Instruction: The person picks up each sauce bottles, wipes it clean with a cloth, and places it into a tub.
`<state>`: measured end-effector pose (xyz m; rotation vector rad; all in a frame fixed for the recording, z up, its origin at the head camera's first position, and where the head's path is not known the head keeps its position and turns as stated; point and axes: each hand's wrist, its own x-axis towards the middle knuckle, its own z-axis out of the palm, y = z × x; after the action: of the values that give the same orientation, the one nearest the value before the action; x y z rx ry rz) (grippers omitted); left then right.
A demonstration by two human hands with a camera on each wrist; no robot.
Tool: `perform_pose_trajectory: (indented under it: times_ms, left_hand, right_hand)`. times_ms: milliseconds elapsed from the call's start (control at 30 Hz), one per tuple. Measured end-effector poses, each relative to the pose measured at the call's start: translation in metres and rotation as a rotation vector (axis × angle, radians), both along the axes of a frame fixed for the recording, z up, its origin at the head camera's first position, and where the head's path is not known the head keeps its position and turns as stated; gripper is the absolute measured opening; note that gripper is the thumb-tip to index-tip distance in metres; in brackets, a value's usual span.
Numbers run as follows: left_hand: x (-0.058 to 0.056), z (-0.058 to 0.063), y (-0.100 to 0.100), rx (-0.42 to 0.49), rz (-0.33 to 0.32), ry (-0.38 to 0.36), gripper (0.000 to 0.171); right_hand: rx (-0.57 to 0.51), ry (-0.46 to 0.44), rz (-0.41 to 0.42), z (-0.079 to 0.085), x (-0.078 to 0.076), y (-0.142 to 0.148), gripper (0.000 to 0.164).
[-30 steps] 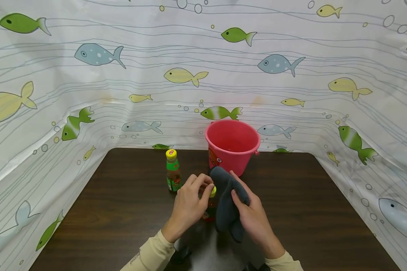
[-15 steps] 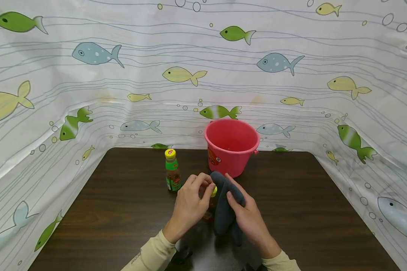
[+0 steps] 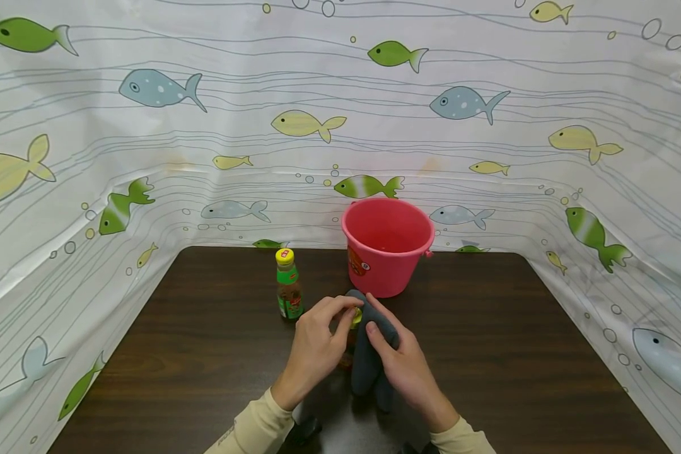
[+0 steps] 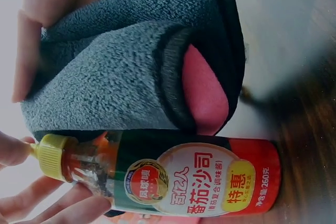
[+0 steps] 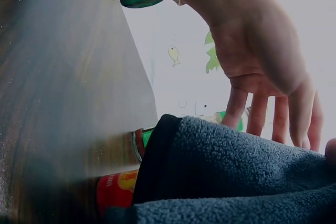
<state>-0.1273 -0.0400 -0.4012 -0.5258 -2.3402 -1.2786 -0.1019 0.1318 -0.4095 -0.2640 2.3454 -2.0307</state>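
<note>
Head view shows both your hands just below the centre of the frame. Your left hand (image 3: 316, 337) pinches the yellow cap (image 3: 355, 317) of a ketchup bottle (image 4: 210, 177) between thumb and fingers. Your right hand (image 3: 405, 359) grips a folded gray cloth (image 3: 369, 359), thumb on the near face, and you hold it right alongside the bottle, hiding most of it from above.

In the left wrist view, the bottle stretches across the lower half, cap toward the left edge and red base end toward the right, its label facing you. The cloth lies along its upper side. Your right wrist view has the cloth across the lower right, the bottle's red end peeping out at lower left. You cannot tell whether its base touches the table (image 3: 204, 359).

Back in the head view, a green-labelled bottle (image 3: 289, 291) stands upright left of centre, near your left hand. A pink bucket (image 3: 394, 274) stands beyond your hands, right of centre. Fish-printed sheeting (image 3: 244, 69) fills the upper half.
</note>
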Motion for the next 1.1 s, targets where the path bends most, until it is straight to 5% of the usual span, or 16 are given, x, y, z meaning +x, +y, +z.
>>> perform_pose_trajectory:
  times_ms: [300,1100]
  left_hand:
    - [-0.001,-0.003,0.000,0.005,0.008,0.031,0.017]
    - [-0.001,-0.002,0.000,-0.023,0.004,0.034,0.015]
  right_hand:
    - [0.084,0.071,-0.040,-0.005,-0.001,-0.007,0.053]
    - [0.209,0.077,-0.040,-0.026,-0.011,-0.006,0.056]
